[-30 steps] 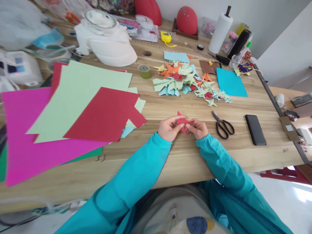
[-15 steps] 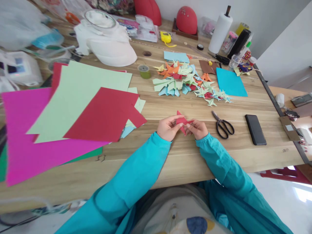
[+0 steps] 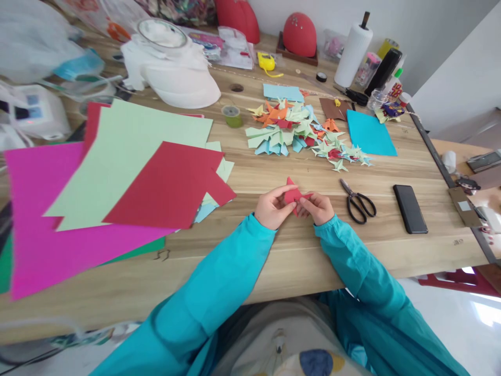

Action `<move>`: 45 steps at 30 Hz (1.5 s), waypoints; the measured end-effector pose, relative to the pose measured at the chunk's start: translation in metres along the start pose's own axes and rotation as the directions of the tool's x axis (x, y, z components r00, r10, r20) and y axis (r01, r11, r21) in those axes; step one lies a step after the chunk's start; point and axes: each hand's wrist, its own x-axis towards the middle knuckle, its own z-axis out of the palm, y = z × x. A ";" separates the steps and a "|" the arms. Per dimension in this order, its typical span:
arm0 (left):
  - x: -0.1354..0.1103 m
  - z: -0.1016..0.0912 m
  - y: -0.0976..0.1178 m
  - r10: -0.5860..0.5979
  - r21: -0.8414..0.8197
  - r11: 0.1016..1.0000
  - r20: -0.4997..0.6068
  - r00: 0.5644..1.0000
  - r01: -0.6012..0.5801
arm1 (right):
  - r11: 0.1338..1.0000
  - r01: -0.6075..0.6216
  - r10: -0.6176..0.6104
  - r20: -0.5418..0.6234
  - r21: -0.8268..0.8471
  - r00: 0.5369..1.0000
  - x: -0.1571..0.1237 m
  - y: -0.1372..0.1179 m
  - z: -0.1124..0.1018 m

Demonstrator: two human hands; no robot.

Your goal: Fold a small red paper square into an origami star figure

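Note:
A small folded red paper (image 3: 291,195) with pointed ends is held between both hands above the table. My left hand (image 3: 273,207) pinches its left side between thumb and fingers. On the right, my right hand (image 3: 318,208) grips a narrow point of the same paper, its fingertips close to the left thumb. Parts of the folds are covered by the fingers. Beyond the hands lies a pile of folded paper cranes (image 3: 279,128) in green, orange, blue and red. Black-handled scissors (image 3: 358,201) rest to the right of my right hand.
Large sheets of red (image 3: 164,183), pale green (image 3: 129,156) and magenta paper (image 3: 47,261) overlap at the left. A black phone (image 3: 410,209) lies at right, a blue paper square (image 3: 371,132) behind it. A thread spool (image 3: 232,116) and white cap (image 3: 180,78) stand farther back.
The left hand has shifted slightly to the right, toward the right hand. The red paper is turned a little, showing a broader face; both hands keep hold of it.

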 end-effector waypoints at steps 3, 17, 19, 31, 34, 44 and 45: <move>0.000 0.000 0.000 0.023 0.029 0.999 -0.024 0.999 -0.023 | 1.000 0.002 -0.002 -0.003 -0.009 1.000 0.000 0.002 0.001; 0.000 -0.001 -0.005 0.268 0.154 0.952 -0.011 0.963 -0.264 | 0.999 -0.038 0.039 -0.072 0.010 0.997 -0.005 -0.010 0.002; 0.000 -0.002 -0.006 0.323 0.191 0.930 -0.010 0.946 -0.316 | 0.997 -0.072 0.073 -0.072 0.007 0.995 -0.005 -0.010 0.000; -0.006 0.002 0.000 0.596 0.370 0.736 0.043 0.802 -0.566 | 0.962 -0.243 0.244 0.007 0.126 0.970 -0.001 -0.014 -0.002; -0.007 0.002 0.000 0.588 0.368 0.739 0.059 0.807 -0.565 | 0.964 -0.232 0.231 0.023 0.129 0.973 0.000 -0.012 -0.003; -0.004 0.001 -0.001 0.349 0.301 0.901 -0.074 0.934 -0.313 | 0.981 0.188 -0.186 -0.058 0.037 0.981 -0.003 -0.009 -0.004; -0.004 0.001 -0.001 0.319 0.272 0.919 -0.083 0.944 -0.286 | 0.973 0.233 -0.233 -0.056 -0.003 0.971 -0.004 -0.009 -0.004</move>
